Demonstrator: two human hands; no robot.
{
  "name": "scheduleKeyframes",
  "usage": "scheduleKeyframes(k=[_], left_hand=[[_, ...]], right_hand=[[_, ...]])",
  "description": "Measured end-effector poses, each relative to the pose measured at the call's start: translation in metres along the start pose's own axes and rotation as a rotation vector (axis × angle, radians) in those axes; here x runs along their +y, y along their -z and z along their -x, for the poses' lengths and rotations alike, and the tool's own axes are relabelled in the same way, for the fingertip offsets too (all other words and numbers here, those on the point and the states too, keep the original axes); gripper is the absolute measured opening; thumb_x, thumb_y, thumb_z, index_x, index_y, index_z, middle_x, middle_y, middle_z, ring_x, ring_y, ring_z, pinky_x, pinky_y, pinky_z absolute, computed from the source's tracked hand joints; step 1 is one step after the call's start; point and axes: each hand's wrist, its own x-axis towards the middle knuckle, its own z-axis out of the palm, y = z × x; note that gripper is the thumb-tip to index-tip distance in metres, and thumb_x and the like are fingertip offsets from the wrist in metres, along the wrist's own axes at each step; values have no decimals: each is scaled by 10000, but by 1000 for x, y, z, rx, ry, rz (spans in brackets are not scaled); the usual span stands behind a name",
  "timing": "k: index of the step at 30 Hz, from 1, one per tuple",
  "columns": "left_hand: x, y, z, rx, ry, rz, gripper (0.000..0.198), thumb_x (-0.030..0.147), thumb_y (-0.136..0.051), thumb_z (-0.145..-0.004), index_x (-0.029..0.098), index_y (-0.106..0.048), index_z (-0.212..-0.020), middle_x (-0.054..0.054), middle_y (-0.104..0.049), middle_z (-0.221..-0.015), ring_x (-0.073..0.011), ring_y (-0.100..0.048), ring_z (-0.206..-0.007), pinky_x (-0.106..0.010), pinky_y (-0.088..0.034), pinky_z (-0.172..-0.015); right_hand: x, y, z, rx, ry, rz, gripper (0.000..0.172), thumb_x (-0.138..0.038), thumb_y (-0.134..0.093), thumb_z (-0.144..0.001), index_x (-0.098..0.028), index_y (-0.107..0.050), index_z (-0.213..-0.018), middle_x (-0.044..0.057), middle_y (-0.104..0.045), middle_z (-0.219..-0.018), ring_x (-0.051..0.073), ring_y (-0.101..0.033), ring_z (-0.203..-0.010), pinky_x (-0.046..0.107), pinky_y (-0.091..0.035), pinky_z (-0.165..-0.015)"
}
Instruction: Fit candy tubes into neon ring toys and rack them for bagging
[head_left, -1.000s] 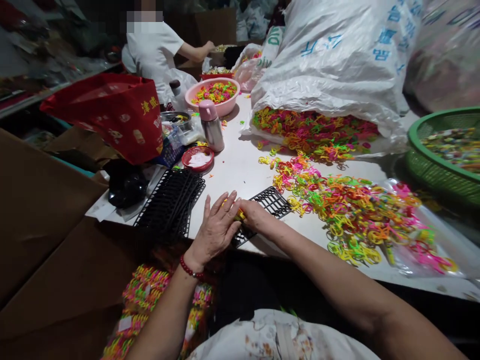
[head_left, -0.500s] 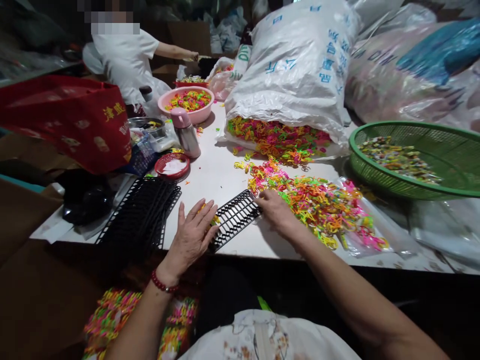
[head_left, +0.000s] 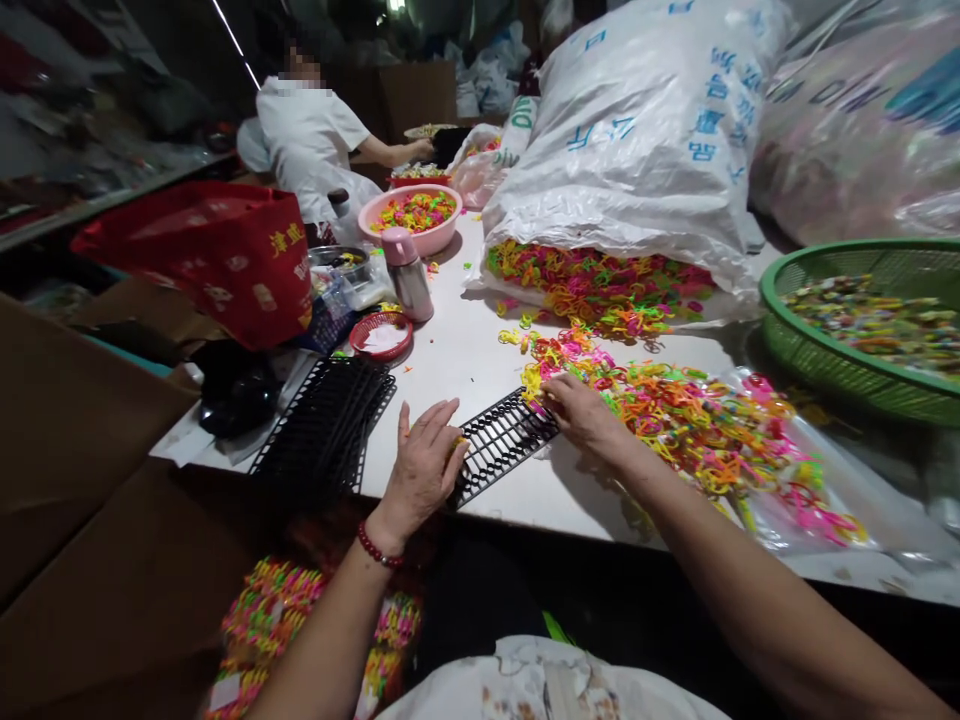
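A black plastic grid rack (head_left: 501,445) lies on the white table (head_left: 465,355) in front of me. My left hand (head_left: 424,470) rests on its near end, fingers stretched over it, with a bit of yellow under the fingertips. My right hand (head_left: 581,410) is at the rack's far end, fingers curled into the edge of a heap of small neon plastic rings (head_left: 675,415). What those fingers pinch is hidden.
A stack of black racks (head_left: 326,425) lies to the left. Behind stand a red bag (head_left: 217,250), a pink flask (head_left: 411,275), a small red dish (head_left: 381,335), a pink bowl (head_left: 411,215), a big white sack (head_left: 637,150) spilling rings and a green basket (head_left: 862,320). Another person (head_left: 315,140) works at the far end.
My right hand left the left hand and reached right to the ring heap at the rack's far end. The left hand stayed on the rack's near end. The camera view shifted.
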Motion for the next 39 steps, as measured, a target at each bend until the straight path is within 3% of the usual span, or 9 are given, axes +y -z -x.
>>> scheduleKeyframes(k=[4, 8, 12, 18, 24, 26, 29, 33, 39], left_hand=[[-1, 1, 0, 0, 3, 19, 143, 217, -501, -951, 195, -567, -1075, -100, -577, -1366, -216, -480, -1315, -577, -132, -1210], [-3, 2, 1, -10, 0, 31, 367, 209, -493, -951, 196, -458, -1316, -113, -548, -1401, -211, -460, -1340, -563, -129, -1216], [-4, 1, 2, -10, -7, 42, 544, 188, -487, -947, 205, -310, -1460, -116, -504, -1447, -207, -433, -1365, -549, -116, -1223], [-4, 1, 2, -11, -3, 67, 594, 202, -481, -956, 222, -249, -1502, -118, -480, -1468, -209, -411, -1384, -548, -113, -1223], [-8, -1, 4, 16, 83, 169, 606, 206, -429, -982, 227, -173, -1530, -124, -433, -1501, -190, -415, -1380, -529, -128, -1223], [-9, -1, 6, 23, 92, 172, 604, 203, -420, -982, 221, -168, -1531, -131, -414, -1511, -196, -400, -1391, -533, -130, -1221], [-9, -1, 7, 9, 89, 149, 597, 211, -422, -979, 213, -187, -1528, -134, -448, -1481, -206, -396, -1391, -537, -141, -1219], [-8, 0, 6, -29, 75, 117, 603, 214, -394, -986, 207, -156, -1540, -139, -436, -1492, -214, -401, -1387, -548, -138, -1218], [-7, 4, 4, -52, 72, 91, 611, 211, -370, -992, 186, -123, -1550, -140, -435, -1497, -202, -391, -1396, -518, -129, -1224]], right_hand=[[-38, -31, -6, -86, -131, -385, 112, -262, -464, -908, -205, -528, -837, 4, -591, -714, 148, -504, -636, 260, -362, -611], [-64, -63, -15, -126, -188, -713, 126, -336, -542, -858, -211, -532, -861, -8, -639, -751, 145, -544, -660, 252, -390, -611], [-69, -82, -24, -149, -206, -805, 165, -362, -586, -810, -202, -544, -813, -20, -623, -711, 137, -530, -638, 251, -400, -607], [-72, -82, -23, -89, -277, -961, 180, -371, -638, -781, -198, -596, -809, -38, -594, -671, 119, -509, -592, 248, -393, -584], [-77, -65, -14, 36, -603, -1325, 416, -457, -817, -610, -160, -675, -865, -40, -550, -629, 83, -403, -524, 239, -289, -505], [-76, -64, -12, 50, -638, -1389, 436, -438, -840, -579, -161, -646, -854, -46, -542, -647, 74, -377, -524, 229, -265, -491], [-73, -71, -13, 2, -558, -1260, 405, -420, -824, -605, -179, -590, -832, -57, -521, -637, 90, -414, -546, 223, -316, -508], [-75, -81, -22, -92, -355, -852, 252, -402, -679, -769, -192, -607, -888, -12, -616, -743, 143, -538, -673, 258, -416, -627], [-81, -84, -27, -164, -97, -461, 89, -263, -559, -867, -181, -590, -885, 34, -652, -797, 156, -547, -698, 260, -394, -672]])
